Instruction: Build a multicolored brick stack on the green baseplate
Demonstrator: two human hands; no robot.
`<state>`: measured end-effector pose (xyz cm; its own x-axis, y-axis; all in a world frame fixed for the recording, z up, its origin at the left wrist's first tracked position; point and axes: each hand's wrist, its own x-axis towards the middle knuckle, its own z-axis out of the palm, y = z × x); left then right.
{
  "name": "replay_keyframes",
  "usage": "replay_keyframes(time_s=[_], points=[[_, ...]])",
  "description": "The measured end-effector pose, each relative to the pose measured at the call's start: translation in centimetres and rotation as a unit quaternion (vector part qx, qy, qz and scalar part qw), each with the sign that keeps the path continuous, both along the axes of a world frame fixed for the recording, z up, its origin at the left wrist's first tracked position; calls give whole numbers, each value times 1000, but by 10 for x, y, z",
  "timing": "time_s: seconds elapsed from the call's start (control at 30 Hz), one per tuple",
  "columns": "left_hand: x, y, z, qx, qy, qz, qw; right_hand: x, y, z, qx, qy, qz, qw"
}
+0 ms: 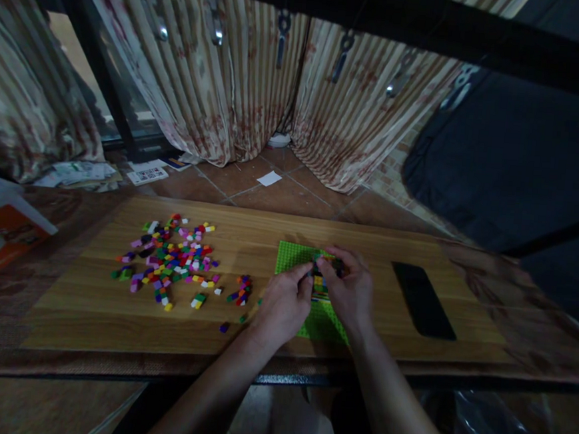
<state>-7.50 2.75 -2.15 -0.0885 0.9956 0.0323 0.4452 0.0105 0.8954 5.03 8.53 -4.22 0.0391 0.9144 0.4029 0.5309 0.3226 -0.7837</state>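
A green studded baseplate [318,326] lies on the wooden board, partly hidden under my hands. On it stands a small build of multicoloured toy building bricks [320,286], seen between my fingers. My left hand [282,307] reaches in from the left, its index finger and thumb closed against the build's upper left side. From the right, my right hand [351,289] bends over the top, with thumb and fingers closed around bricks there. A dark piece shows at the fingertips, too small to make out. Both hands nearly touch each other.
Loose bricks [180,258] lie scattered on the left of the wooden board [258,231], with a smaller group [241,290] nearer my left hand. A black phone-like slab [423,301] rests at the right. An orange and white tub [2,234] stands at the far left.
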Motion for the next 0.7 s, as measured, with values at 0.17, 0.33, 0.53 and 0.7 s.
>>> replay_keyframes(time_s=[0.17, 0.33, 0.53, 0.7], points=[[1, 0, -1, 0, 9, 7, 1000, -3, 0, 1, -30, 18, -8, 999], [0, 0, -3, 3, -4, 1, 1000, -4, 1, -2, -33, 33, -17, 999], [0, 0, -2, 12, -23, 2, 1000, -6, 2, -3, -38, 48, -3, 998], [-2, 1, -10, 12, -44, 6, 999, -4, 2, -6, -35, 69, 18, 997]])
